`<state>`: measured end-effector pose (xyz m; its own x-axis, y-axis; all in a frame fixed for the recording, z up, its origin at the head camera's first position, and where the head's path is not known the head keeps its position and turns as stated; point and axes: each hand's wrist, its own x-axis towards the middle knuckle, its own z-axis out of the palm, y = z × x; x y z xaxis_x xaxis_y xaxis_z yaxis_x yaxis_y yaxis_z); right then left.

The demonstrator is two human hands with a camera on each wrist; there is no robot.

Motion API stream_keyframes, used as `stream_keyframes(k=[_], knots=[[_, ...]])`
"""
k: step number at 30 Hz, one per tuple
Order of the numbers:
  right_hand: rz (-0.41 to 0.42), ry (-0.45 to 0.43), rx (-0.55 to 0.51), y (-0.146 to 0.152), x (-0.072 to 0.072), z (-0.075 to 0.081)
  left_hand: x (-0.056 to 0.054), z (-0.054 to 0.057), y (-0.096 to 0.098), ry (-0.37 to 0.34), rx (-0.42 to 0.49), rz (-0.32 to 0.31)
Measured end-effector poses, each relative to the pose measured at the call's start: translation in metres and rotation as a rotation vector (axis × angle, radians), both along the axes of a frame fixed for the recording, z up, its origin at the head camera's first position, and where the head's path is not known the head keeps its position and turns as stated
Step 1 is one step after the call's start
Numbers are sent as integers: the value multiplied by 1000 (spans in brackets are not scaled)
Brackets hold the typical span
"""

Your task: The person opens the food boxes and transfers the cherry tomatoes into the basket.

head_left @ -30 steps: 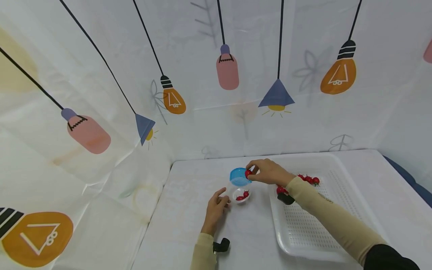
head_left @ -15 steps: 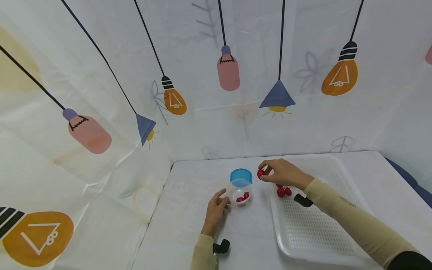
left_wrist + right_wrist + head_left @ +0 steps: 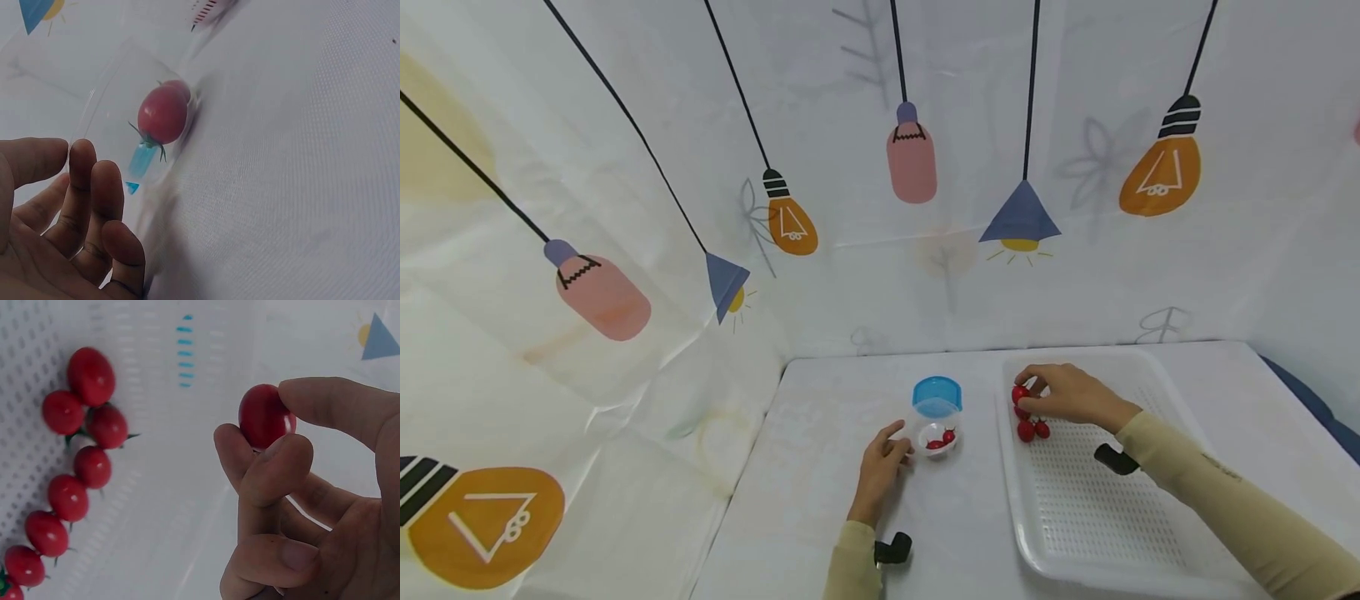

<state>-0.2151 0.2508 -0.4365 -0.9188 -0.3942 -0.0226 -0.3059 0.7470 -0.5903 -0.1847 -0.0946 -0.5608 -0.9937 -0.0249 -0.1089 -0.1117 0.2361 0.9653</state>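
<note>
My right hand (image 3: 1067, 393) pinches a red cherry tomato (image 3: 262, 415) between thumb and fingers over the tray's left side. In the right wrist view, several other cherry tomatoes (image 3: 92, 376) form a cluster and a line on the tray's slotted floor; the head view shows some of them (image 3: 1026, 430) below the hand. My left hand (image 3: 880, 467), fingers loosely bent, stays beside a small clear cup (image 3: 938, 452). Its fingertips are at the cup's rim in the left wrist view; whether they press it is unclear. Two cherry tomatoes (image 3: 164, 114) lie inside the cup.
A blue lid (image 3: 937, 387) stands open behind the cup. The large white perforated tray (image 3: 1026, 533) covers much of the table's right part. White cloth (image 3: 820, 400) covers the table, and a printed sheet (image 3: 850, 292) hangs behind its far edge.
My right hand has moved right, from beside the blue lid to over the tray, with the cherry tomato still pinched. My left hand stays by the cup.
</note>
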Motion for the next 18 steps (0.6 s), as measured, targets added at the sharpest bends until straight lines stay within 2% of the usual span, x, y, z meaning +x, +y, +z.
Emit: stream_keyframes(k=[6,11,18], knots=[[1,-21,-14,15,0,-9,0,3,-2,5,-10,6],[-7,-20,14,24,0,-19,-1,4,-4,0,-6,5],[-11,-36,64,36,0,-34,0,0,-6,-4,8,8]])
